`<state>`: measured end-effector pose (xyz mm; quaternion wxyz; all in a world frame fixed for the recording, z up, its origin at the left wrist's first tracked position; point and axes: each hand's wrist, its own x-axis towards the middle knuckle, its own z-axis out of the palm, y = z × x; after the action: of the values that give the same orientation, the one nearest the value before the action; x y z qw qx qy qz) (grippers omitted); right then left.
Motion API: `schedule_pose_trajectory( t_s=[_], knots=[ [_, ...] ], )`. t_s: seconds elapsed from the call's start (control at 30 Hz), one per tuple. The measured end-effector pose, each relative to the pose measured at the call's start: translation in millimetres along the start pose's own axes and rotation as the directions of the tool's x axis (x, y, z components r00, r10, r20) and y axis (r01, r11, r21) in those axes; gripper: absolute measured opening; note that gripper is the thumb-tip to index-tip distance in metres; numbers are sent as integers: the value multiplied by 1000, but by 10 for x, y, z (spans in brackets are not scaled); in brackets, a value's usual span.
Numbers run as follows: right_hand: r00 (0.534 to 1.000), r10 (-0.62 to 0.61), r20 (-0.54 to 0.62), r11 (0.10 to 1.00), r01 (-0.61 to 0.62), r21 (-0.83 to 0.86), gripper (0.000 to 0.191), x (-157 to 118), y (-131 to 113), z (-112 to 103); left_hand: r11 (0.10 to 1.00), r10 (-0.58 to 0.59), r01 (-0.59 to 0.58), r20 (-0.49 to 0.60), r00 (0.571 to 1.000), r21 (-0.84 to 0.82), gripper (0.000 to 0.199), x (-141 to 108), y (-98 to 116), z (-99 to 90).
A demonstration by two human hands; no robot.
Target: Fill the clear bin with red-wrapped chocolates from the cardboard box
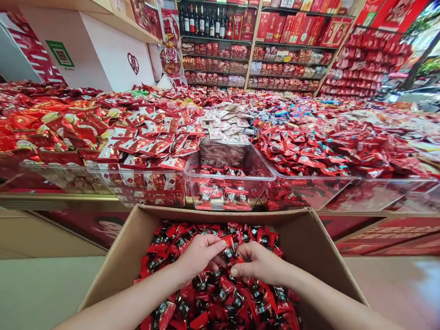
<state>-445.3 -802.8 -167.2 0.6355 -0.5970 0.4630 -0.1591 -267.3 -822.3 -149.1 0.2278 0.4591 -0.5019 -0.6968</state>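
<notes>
An open cardboard box (326, 243) in front of me holds many red and black wrapped candies (223, 298). My left hand (202, 254) is over the pile, with thumb and fingers pinching a red and black candy packet (228, 247). Just to the right, my right hand (257, 263) has its fingers curled with thumb and fingertips apart, close to that packet; nothing is visibly held in it. Beyond the box stands a clear plastic bin (230, 178), with similar red and black candies (223, 195) in its lower part.
Heaped bins of wrapped sweets flank the clear bin, with red and white packets (151, 137) on the left and red packets (295, 146) on the right. Shelves with bottles (206, 23) and boxes stand behind. A white panel (113, 55) is at the upper left.
</notes>
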Motion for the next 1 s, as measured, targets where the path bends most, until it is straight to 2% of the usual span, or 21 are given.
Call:
schedule_pose_trajectory(
  t_s=[0.13, 0.2, 0.27, 0.37, 0.5, 0.57, 0.63, 0.7, 0.73, 0.77, 0.8, 0.87, 0.93, 1.0],
  knots=[
    [990, -100, -97, 984, 113, 138, 31, 10, -81, 27, 989, 74, -64, -72, 995, 134, 33, 8, 11, -25],
    [981, -146, -127, 968, 168, 188, 29, 22, -86, 57, 975, 99, -85, -61, 993, 206, 34, -8, 25, -19],
    [980, -163, -110, 967, 181, 180, 27, 20, -94, 80, 969, 116, -106, -33, 993, 223, 36, -25, 35, -18],
    [978, -178, -107, 982, 183, 43, 20, -63, -227, 76, 982, 131, -130, -2, 991, 138, 42, -30, 54, -55],
    [941, -299, -157, 941, 263, -214, 18, -335, -752, -44, 990, 139, -138, -37, 990, 42, 40, -12, 97, -159],
    [882, -412, -228, 893, 341, -294, 19, -465, -1109, -164, 991, 121, -119, -49, 991, 54, 39, -3, 106, -200],
    [777, -523, -350, 840, 402, -364, 21, -514, -1456, -318, 991, 112, -108, -45, 993, 85, 39, 2, 95, -221],
    [668, -592, -451, 799, 414, -436, 23, -438, -1734, -494, 985, 120, -117, -21, 993, 128, 39, 7, 67, -227],
    [641, -606, -471, 788, 401, -467, 24, -351, -1834, -582, 982, 126, -124, -8, 992, 146, 39, 10, 50, -228],
    [640, -607, -471, 783, 381, -491, 24, -235, -1906, -667, 978, 130, -129, 5, 992, 164, 40, 13, 33, -228],
    [670, -591, -449, 786, 353, -508, 24, -96, -1950, -745, 975, 129, -129, 14, 992, 181, 40, 16, 16, -228],
    [783, -497, -374, 810, 265, -523, 21, 212, -1968, -873, 969, 123, -126, 23, 992, 211, 41, 20, -12, -230],
    [898, -335, -284, 846, 154, -510, 17, 503, -1929, -955, 962, 121, -125, 30, 992, 241, 40, 18, -29, -232],
    [966, -165, -198, 868, 47, -494, 13, 725, -1875, -995, 953, 127, -132, 34, 991, 271, 38, 9, -37, -231]
  ],
)
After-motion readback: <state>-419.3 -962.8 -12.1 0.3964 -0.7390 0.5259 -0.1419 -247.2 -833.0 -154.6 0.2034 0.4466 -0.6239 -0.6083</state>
